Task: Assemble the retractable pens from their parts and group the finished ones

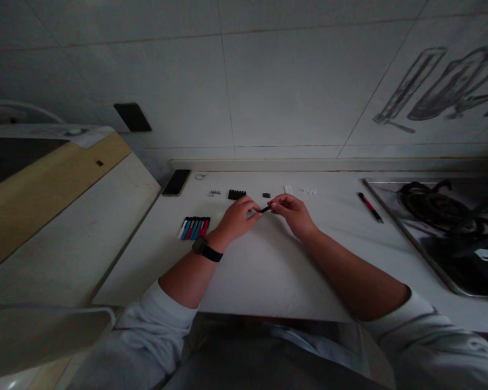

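Note:
Over the middle of the white counter, my left hand (241,216) and my right hand (291,213) pinch a slim black pen part (265,209) between them, one at each end. A row of black tubular pieces (237,194) lies just beyond my left fingers. Small dark pieces (266,195) sit beyond the held part. Thin white sticks (288,189) and tiny white pieces (309,191) are behind my right hand. Left of my left wrist lies a row of white, blue and red pens with black ends (194,228). Small springs (214,193) rest farther back.
A phone (177,183) and a metal ring (200,176) lie at the counter's back left. At the right, a red and black pen (370,207) is beside a metal-edged stove (406,238). A pale box-like unit (77,216) borders the left side. A tiled wall (276,92) rises behind.

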The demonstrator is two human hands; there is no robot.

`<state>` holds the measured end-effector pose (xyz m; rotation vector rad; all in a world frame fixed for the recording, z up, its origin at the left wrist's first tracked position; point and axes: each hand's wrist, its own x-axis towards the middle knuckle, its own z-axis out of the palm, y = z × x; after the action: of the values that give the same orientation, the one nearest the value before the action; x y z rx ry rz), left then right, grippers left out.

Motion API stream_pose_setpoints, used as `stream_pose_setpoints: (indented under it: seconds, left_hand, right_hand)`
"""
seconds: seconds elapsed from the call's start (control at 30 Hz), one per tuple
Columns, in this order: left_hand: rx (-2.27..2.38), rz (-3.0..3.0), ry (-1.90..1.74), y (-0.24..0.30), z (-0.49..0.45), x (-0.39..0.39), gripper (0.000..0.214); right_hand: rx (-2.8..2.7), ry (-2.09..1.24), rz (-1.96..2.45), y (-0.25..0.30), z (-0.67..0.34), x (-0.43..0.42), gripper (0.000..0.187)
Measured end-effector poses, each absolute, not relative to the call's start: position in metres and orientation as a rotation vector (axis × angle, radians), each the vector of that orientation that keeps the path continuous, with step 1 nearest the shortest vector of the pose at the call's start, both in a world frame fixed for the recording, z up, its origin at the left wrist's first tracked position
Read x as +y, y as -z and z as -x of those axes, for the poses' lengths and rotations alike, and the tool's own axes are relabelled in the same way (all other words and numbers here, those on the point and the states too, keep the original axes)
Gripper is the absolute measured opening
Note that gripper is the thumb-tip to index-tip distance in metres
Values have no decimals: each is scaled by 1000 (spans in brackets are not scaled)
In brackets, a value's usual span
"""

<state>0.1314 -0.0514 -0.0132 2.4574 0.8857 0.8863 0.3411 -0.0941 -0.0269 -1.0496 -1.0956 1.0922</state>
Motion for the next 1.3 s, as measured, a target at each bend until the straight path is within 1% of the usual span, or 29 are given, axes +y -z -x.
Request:
stream_pose_setpoints:
  seconds: [0.4,0.67,0.8,0.97,1.07,1.17,1.3]
  left_hand:
    - [889,-2423,-915,12,-132,-51,2]
    - [881,-2399,-895,14,-133,-51,4]
    - [840,-2354,-850,16,-134,-50,12]
    - [796,-2350,-842,16,-134,-50,13]
    - [868,-2373,-860,17,-131,-49,14]
    - [911,-2443,-833,19,-129,-48,15]
    - [916,-2550,-777,20,-128,-49,14]
  right_hand:
    - [-1178,-1080,1058,30,-343,-94,33]
    - [-1377,-859,1127,34,-342,-93,23]
    - [-1512,-765,1138,34,-338,-98,24]
    - [-1584,-603,1149,25,-349,-96,25]
    - [-1431,-404,1297,19,-378,-85,26]
    - [-1343,-202,1554,19,-414,-73,27]
    - [-1439,-141,1865,28,-444,-68,23]
